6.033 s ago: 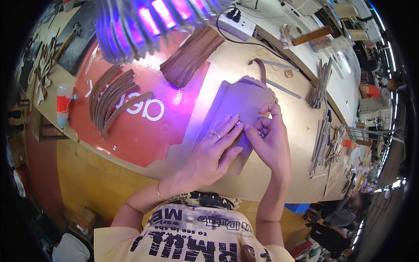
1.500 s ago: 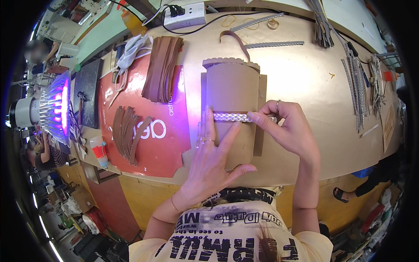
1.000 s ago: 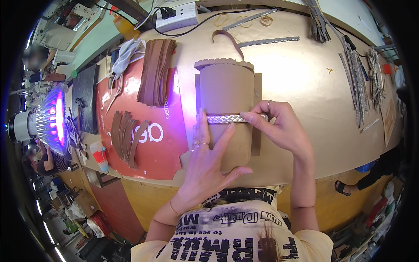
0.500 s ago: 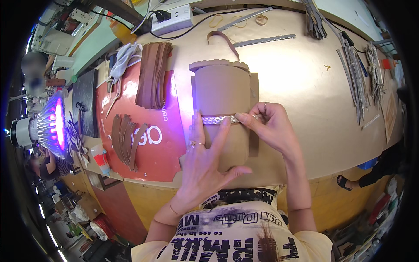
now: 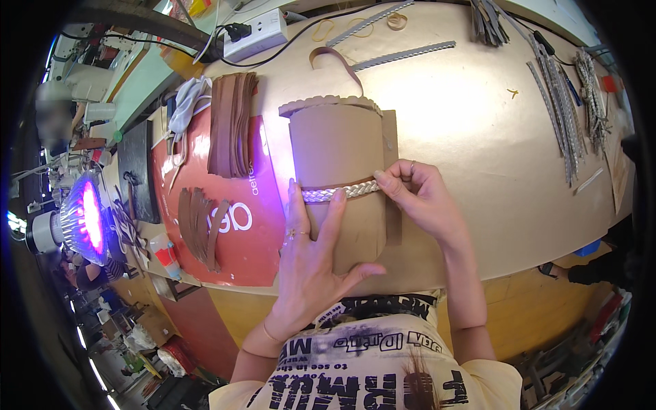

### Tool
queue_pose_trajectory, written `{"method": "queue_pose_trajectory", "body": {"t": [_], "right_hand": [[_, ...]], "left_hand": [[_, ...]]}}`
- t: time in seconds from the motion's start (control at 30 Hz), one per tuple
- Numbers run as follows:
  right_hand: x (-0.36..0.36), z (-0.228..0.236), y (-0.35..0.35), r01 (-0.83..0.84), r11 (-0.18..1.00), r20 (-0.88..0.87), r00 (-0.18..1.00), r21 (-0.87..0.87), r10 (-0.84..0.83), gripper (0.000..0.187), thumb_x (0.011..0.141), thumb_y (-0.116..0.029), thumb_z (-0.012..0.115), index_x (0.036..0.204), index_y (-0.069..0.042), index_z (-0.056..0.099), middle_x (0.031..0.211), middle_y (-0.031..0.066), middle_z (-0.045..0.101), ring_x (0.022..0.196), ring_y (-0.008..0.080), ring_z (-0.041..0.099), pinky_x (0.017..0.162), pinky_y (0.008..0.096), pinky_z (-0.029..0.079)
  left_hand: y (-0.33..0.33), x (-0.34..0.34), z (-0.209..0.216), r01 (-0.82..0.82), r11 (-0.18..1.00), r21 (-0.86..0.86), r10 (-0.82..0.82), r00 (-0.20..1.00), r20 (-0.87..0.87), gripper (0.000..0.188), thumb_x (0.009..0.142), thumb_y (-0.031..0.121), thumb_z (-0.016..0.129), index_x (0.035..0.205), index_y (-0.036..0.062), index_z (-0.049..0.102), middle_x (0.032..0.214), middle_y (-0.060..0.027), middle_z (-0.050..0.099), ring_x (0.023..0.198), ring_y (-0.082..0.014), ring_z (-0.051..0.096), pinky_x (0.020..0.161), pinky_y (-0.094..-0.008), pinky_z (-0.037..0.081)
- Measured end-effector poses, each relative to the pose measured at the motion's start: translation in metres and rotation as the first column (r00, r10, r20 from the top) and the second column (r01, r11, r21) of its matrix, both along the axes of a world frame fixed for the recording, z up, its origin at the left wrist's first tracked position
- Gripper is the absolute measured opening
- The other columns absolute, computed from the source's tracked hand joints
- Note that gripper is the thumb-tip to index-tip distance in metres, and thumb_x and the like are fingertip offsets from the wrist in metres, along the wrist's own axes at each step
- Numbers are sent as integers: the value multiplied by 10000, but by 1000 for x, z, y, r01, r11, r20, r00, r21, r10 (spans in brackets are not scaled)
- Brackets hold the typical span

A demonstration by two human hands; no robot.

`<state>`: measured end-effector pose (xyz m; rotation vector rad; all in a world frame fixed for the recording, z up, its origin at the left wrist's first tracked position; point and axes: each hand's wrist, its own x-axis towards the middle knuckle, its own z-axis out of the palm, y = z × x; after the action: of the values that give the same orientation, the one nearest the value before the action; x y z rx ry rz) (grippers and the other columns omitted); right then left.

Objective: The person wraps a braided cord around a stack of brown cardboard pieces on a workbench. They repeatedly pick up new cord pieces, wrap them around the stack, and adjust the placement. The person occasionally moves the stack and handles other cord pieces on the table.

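A curved, tan cardboard-like form (image 5: 336, 143) with a scalloped far edge rests on the table in front of me. Across its middle runs a silvery braided strip (image 5: 357, 190) with a thin brown band along its far side. My left hand (image 5: 301, 263) lies over the near left of the form, fingers spread. Two of its fingertips press on the strip, at the left end and near the middle. At the form's right side, my right hand (image 5: 425, 198) pinches the strip's right end between thumb and forefinger, hiding that end.
To the left, brown strips (image 5: 231, 126) and shorter brown pieces (image 5: 197, 225) lie on a red sheet (image 5: 249, 270). A lit lamp (image 5: 85, 217) stands farther left. Grey braided strips (image 5: 410, 55) and a power strip (image 5: 256, 34) lie beyond the form, more braided strips (image 5: 557, 116) at right.
My right thumb and fingertips have shifted right along the braided strip to the form's edge, uncovering more braid. My left hand keeps pressing the strip. The whole view has shifted slightly.
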<state>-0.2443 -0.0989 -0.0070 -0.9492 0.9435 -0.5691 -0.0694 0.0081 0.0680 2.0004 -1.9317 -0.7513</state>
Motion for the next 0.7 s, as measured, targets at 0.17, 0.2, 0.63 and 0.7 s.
{"method": "queue_pose_trajectory", "body": {"t": [0.17,0.2,0.63,0.7], "right_hand": [[12,-7,9,96,995,37,995,6,-96,282,939,-274,694,830,-21,632,693,-64,558,591,-5,425,512,179,355],[13,-8,12,118,993,45,992,8,-118,285,938,-275,695,823,-23,625,691,-63,554,589,-3,422,511,180,356],[20,-32,17,319,948,-56,946,-7,-319,251,943,-237,682,938,-52,511,564,-83,399,522,12,325,467,208,294],[13,-25,16,362,932,-56,930,-21,-363,213,952,-202,661,952,-52,509,615,-65,441,558,10,351,494,205,317]], "left_hand": [[1,1,-2,12,1000,3,-12,1000,13,1100,685,620,782,1537,142,276,1480,-460,81,1367,-622,208,1031,-586,377],[2,1,-2,9,1000,13,-9,1000,14,1103,683,621,783,1535,137,278,1481,-459,77,1365,-623,213,1025,-587,382],[5,-6,-8,-15,993,-121,20,999,41,1115,689,612,789,1534,97,275,1478,-451,138,1289,-598,369,972,-546,445],[6,-6,-5,-7,993,-114,16,996,83,1105,699,602,787,1536,100,271,1479,-446,146,1266,-589,400,965,-540,450]]}}
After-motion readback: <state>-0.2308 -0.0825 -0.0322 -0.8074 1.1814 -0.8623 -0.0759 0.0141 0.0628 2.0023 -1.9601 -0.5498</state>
